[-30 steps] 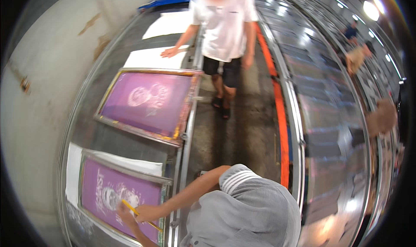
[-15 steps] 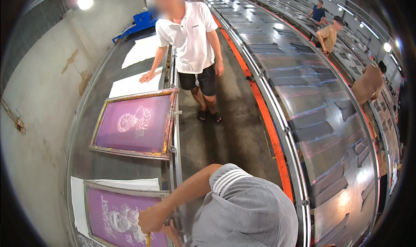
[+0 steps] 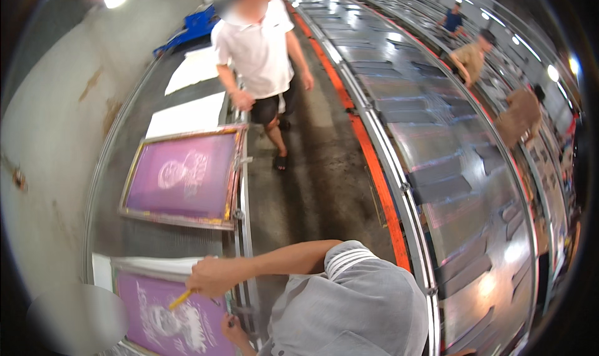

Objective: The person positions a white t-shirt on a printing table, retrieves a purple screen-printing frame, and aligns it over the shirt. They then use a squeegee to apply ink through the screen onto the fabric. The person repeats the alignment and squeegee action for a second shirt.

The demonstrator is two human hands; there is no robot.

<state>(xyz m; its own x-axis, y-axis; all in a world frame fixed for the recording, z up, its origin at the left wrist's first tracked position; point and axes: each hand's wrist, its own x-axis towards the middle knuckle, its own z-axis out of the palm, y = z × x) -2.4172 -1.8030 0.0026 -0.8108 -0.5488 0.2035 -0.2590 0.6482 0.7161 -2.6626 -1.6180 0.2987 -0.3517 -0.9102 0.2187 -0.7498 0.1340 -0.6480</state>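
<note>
At lower left, a screen-printing frame point(image 3: 113, 280) with purple mesh and white artwork lies over a pale sheet point(image 3: 100, 270) on a long dark table. My right arm stretches across from my grey striped sleeve. My right hand point(image 3: 212, 277) is closed round a thin yellow stick-like tool point(image 3: 180, 300), which slants down over the mesh; its exact kind is unclear. My left hand point(image 3: 234, 336) sits lower, by the frame's near right side. Its fingers curl at a small dark part, too blurred to name.
Farther along the table lie another purple-mesh screen point(image 3: 187, 178) and white sheets point(image 3: 186, 116). A person in a white shirt point(image 3: 256, 56) stands in the aisle beside the metal rail point(image 3: 247, 250). Right of an orange strip point(image 3: 368, 150), a long table carries dark fabric pieces point(image 3: 443, 187); several people work beyond.
My right hand has lifted up and away from the mesh, bringing the yellow tool's tip into clearer sight. The person in white has drawn a hand off the white sheet. The view has shifted slightly.
</note>
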